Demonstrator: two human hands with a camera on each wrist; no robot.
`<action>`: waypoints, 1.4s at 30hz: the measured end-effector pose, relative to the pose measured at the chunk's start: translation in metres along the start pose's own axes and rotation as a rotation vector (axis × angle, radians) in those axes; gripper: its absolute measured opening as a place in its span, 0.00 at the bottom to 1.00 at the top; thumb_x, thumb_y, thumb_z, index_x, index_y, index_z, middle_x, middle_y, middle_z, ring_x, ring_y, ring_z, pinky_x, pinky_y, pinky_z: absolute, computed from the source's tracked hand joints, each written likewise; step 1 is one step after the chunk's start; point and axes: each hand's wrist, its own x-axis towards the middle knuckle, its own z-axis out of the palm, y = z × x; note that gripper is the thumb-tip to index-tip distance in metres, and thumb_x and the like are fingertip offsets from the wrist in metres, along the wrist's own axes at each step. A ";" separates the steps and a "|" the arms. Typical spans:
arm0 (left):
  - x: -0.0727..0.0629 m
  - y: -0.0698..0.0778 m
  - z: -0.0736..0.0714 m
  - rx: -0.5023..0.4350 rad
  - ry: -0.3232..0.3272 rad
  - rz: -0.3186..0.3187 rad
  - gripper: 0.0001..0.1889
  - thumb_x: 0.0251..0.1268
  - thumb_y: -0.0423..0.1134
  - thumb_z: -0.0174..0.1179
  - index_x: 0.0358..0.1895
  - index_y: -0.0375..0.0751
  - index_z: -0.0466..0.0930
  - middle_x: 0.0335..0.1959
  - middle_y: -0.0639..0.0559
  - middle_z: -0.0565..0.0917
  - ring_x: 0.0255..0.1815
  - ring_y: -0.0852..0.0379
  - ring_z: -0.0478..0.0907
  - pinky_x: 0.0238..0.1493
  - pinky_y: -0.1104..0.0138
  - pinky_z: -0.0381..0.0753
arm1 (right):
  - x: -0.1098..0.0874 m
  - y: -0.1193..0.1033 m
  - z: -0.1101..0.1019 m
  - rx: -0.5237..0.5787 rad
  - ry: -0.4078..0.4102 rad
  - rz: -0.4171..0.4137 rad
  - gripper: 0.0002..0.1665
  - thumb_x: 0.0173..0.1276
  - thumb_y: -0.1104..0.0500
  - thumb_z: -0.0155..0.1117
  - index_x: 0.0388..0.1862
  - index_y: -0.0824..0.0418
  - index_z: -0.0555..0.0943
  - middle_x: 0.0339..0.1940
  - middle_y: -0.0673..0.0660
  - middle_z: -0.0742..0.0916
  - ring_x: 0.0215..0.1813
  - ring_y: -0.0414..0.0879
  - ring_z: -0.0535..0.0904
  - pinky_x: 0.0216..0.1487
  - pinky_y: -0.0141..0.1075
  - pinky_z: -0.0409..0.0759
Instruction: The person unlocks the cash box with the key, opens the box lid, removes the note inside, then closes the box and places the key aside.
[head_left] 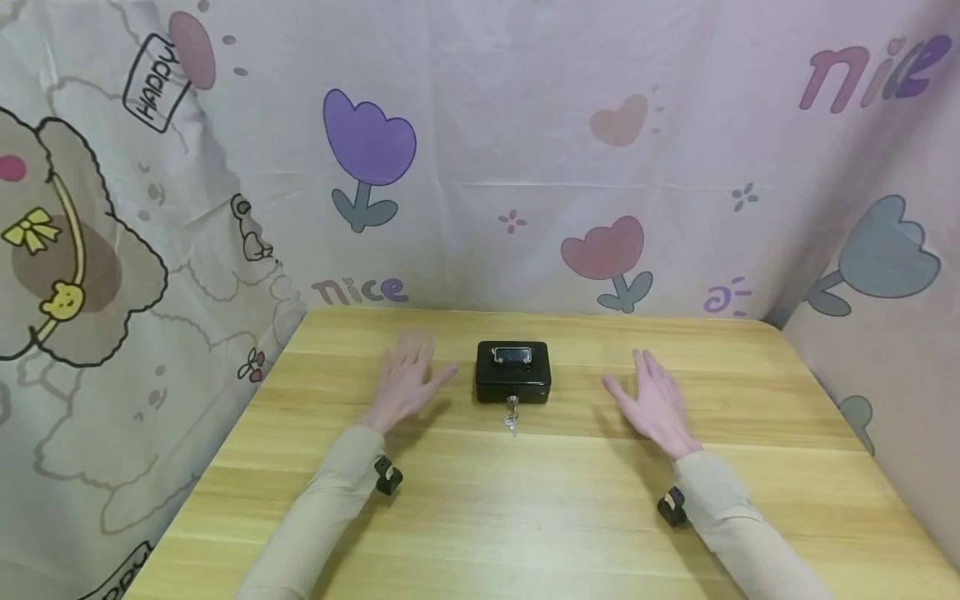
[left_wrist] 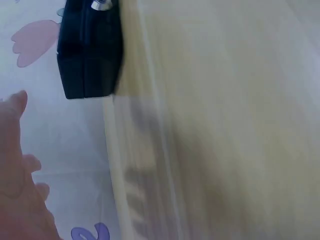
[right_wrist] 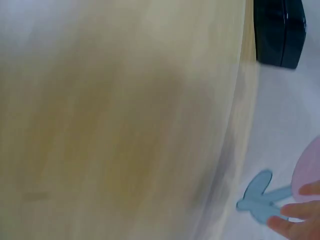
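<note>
A small black cash box [head_left: 513, 372] with a metal handle on its lid stands closed on the wooden table. Keys [head_left: 512, 420] hang from the lock at its front. My left hand [head_left: 406, 382] is left of the box, fingers spread and thumb pointing toward it, holding nothing. On the other side my right hand [head_left: 652, 403] is held out with straight fingers, also with nothing in it. Both hands are apart from the box. The left wrist view shows the box's end [left_wrist: 90, 75] beyond the thumb; in the right wrist view its other end [right_wrist: 279, 35] appears at the top.
The light wooden table [head_left: 480, 517] reaches back to a printed cloth [head_left: 480, 167] with flowers. More cloth hangs along the left and right sides. A small black camera sits on each wrist, the left one [head_left: 387, 476] and the right one [head_left: 672, 506].
</note>
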 end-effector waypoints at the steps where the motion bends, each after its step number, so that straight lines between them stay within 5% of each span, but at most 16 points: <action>1: 0.002 0.002 0.000 -0.022 -0.007 0.015 0.45 0.74 0.69 0.38 0.82 0.45 0.39 0.84 0.44 0.37 0.85 0.39 0.30 0.83 0.39 0.29 | -0.001 -0.003 0.001 0.024 -0.010 0.006 0.56 0.75 0.29 0.43 0.81 0.71 0.48 0.81 0.76 0.54 0.79 0.75 0.51 0.79 0.71 0.46; 8: 0.014 0.008 0.008 -0.324 -0.064 0.105 0.47 0.74 0.62 0.49 0.83 0.43 0.36 0.85 0.44 0.36 0.85 0.42 0.29 0.84 0.41 0.33 | -0.003 -0.023 0.011 0.177 -0.072 0.026 0.53 0.75 0.32 0.48 0.81 0.68 0.50 0.80 0.75 0.59 0.79 0.73 0.54 0.77 0.72 0.53; 13: 0.022 0.012 0.015 -0.504 -0.132 0.119 0.51 0.68 0.61 0.59 0.83 0.50 0.37 0.85 0.45 0.38 0.86 0.42 0.36 0.82 0.37 0.41 | -0.004 -0.036 0.021 0.269 -0.052 0.025 0.47 0.74 0.38 0.56 0.78 0.67 0.58 0.70 0.73 0.73 0.67 0.67 0.72 0.66 0.65 0.75; 18: 0.030 0.018 0.020 -0.575 -0.156 0.113 0.54 0.61 0.60 0.68 0.83 0.54 0.42 0.85 0.47 0.44 0.85 0.42 0.44 0.82 0.39 0.47 | -0.008 -0.053 0.032 0.393 -0.056 0.043 0.39 0.70 0.44 0.64 0.70 0.68 0.69 0.59 0.68 0.82 0.55 0.58 0.81 0.55 0.50 0.85; 24: 0.039 0.022 0.030 -0.666 -0.189 0.132 0.59 0.55 0.54 0.74 0.83 0.45 0.43 0.85 0.45 0.45 0.84 0.41 0.46 0.85 0.49 0.49 | -0.012 -0.068 0.045 0.486 -0.081 0.066 0.29 0.68 0.50 0.68 0.59 0.68 0.77 0.48 0.63 0.86 0.47 0.51 0.83 0.49 0.39 0.86; 33: 0.046 0.024 0.041 -0.823 -0.179 0.173 0.58 0.51 0.40 0.77 0.81 0.34 0.46 0.83 0.38 0.49 0.84 0.42 0.47 0.85 0.55 0.47 | -0.012 -0.084 0.060 0.563 -0.044 0.034 0.19 0.64 0.57 0.72 0.47 0.69 0.83 0.40 0.64 0.89 0.40 0.48 0.86 0.46 0.37 0.89; 42: 0.048 0.030 0.045 -0.884 -0.162 0.179 0.57 0.50 0.37 0.78 0.79 0.29 0.48 0.82 0.35 0.52 0.84 0.39 0.48 0.85 0.52 0.49 | -0.011 -0.094 0.072 0.650 -0.072 0.073 0.10 0.62 0.61 0.73 0.38 0.68 0.85 0.30 0.62 0.90 0.25 0.45 0.85 0.25 0.28 0.84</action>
